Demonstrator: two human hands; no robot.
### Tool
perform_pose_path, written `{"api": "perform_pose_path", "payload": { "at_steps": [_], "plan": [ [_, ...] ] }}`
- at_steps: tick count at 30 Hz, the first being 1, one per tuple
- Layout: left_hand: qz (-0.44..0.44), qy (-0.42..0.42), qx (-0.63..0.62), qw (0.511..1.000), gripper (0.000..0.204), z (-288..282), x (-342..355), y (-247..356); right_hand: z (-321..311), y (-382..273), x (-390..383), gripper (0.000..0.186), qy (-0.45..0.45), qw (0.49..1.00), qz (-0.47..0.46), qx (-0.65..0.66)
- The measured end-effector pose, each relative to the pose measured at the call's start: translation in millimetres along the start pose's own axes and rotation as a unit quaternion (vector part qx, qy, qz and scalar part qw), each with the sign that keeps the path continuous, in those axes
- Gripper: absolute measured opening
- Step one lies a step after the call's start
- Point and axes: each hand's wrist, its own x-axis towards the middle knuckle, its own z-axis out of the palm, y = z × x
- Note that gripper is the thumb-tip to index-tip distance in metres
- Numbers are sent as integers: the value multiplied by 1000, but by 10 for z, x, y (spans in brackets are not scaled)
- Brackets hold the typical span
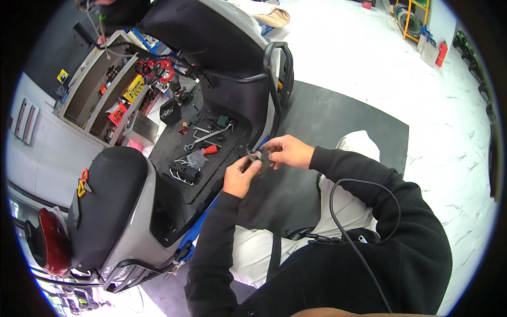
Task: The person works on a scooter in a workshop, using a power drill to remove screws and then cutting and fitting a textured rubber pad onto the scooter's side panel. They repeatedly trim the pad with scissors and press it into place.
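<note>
Left hand (238, 178) and right hand (290, 152) close together beside the scooter's footboard (211, 182). Both grips pinched a small dark part (264, 157) between thumb and fingers; its exact shape was too small to tell. On the footboard near the left hand lay a red-handled tool (210, 150), a clear plastic bag (196, 159) and a silver wrench (214, 136). Farther left, orange-and-yellow-handled pliers (83, 185) rested on the black seat (116, 179).
</note>
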Motion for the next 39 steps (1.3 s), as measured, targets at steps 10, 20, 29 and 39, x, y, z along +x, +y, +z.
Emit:
{"api": "perform_pose_path", "payload": {
  "at_steps": [10,20,29,39],
  "plan": [
    [-83,139,4,987,21,-307,524,293,-111,32,-190,36,30,906,-277,-319],
    [84,147,-309,936,32,-31,1747,505,23,323,-181,37,-143,901,-182,-367],
    [59,13,-514,856,10,-35,2258,729,-154,594,96,33,38,958,-21,-282],
    [50,-71,-460,884,17,-135,2327,808,-319,-1101,343,22,253,810,-259,-462]
  ]
}}
